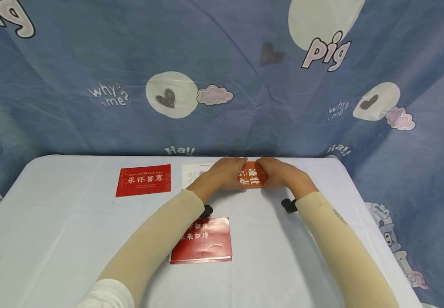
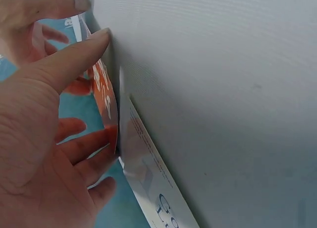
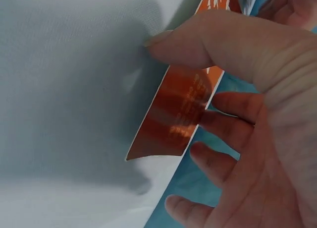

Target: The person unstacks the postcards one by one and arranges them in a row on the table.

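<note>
At the table's far edge lies an orange card with white lettering, one hand at either end. My left hand holds its left end, the thumb over the near side and fingertips against the far side. Seen from the left wrist, that end of the orange card stands slightly raised beside a white card. My right hand spans the right end. In the right wrist view its thumb reaches past the near edge of the orange card, while loosely spread fingers touch the far edge.
A red card lies at the back left, and the white card is partly behind my left hand. Closer in, a stack of red cards is partly covered by my left forearm. A blue printed curtain hangs behind the white-covered table.
</note>
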Demonstrator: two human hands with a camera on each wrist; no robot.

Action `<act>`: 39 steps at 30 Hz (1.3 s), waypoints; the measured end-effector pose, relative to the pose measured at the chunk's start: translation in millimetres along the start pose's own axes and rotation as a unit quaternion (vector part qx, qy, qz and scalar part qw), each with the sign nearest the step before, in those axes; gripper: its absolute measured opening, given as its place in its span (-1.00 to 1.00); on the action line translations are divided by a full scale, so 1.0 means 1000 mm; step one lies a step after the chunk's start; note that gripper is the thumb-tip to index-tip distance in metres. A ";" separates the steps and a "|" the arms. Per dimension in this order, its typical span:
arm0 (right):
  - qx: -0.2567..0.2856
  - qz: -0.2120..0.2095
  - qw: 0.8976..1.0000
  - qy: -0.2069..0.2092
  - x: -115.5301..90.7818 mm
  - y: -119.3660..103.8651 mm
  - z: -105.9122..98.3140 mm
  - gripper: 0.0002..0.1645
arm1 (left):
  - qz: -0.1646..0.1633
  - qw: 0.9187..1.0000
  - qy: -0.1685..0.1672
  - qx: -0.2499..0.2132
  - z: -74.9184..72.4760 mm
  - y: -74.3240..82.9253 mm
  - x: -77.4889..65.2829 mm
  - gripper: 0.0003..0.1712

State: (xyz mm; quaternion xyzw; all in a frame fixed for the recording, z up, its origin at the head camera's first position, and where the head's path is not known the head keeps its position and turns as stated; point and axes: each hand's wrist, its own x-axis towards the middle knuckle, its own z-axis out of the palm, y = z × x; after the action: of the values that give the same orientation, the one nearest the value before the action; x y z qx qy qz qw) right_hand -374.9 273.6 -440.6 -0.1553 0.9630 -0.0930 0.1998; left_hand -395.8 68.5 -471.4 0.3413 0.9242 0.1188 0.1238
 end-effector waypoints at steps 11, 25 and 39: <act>0.016 0.020 1.000 0.011 -0.003 0.001 0.006 0.06 | -0.010 1.000 0.002 -0.001 0.001 0.001 -0.006 0.23; 0.008 0.006 0.996 0.093 -0.036 0.003 0.027 -0.05 | 0.021 0.999 0.043 0.016 -0.009 0.001 -0.040 0.25; -0.002 -0.090 0.984 0.154 -0.091 -0.032 0.049 -0.12 | 0.044 0.994 0.090 0.031 -0.014 -0.009 -0.126 0.19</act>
State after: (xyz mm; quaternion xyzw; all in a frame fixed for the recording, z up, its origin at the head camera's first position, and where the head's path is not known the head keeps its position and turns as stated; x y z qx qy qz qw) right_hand -267.1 268.9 -444.4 -0.2260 0.9644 -0.1314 0.0396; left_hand -313.2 -22.9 -442.1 0.3733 0.9189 0.1255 0.0241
